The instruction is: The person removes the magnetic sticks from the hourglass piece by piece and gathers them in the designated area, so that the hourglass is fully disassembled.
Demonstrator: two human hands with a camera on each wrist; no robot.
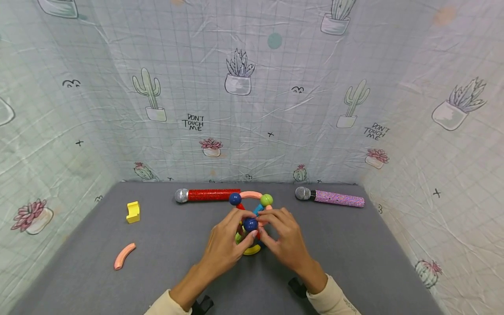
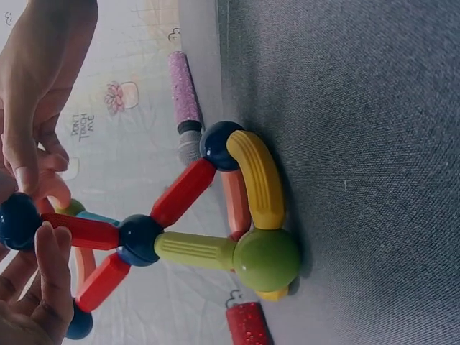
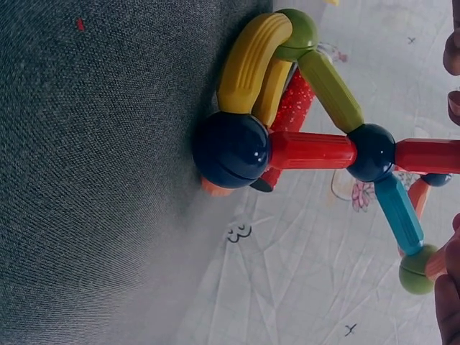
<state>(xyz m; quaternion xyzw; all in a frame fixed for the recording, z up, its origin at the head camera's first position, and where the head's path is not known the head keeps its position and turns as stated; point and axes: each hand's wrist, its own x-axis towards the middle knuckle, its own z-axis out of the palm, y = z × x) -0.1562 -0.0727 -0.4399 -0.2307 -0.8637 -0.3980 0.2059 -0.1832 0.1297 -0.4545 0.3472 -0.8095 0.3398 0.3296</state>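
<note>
My left hand [image 1: 227, 239] holds the top dark blue ball [image 1: 250, 224] between thumb and fingers, at the near side of a rod-and-ball model. My right hand [image 1: 286, 239] pinches a salmon curved rod [image 3: 435, 266] beside that ball; its fingers hide part of the rod. Below, a straight red rod [image 2: 90, 233] joins the top ball to a central blue ball [image 2: 138, 240]. From there a red rod [image 3: 313, 150] and a green rod [image 2: 195, 250] slope down to a base of balls and yellow curved rods [image 2: 257, 180]. A green ball [image 1: 266, 200] sits at the upper right.
Behind the model lies a red glitter microphone [image 1: 210, 195]; a pink glitter microphone [image 1: 339, 198] lies at the back right. A yellow block [image 1: 133, 213] and a loose salmon curved rod [image 1: 124, 256] rest on the grey table [image 1: 165, 284] at left. Patterned cloth [image 1: 271, 109] encloses the back and sides.
</note>
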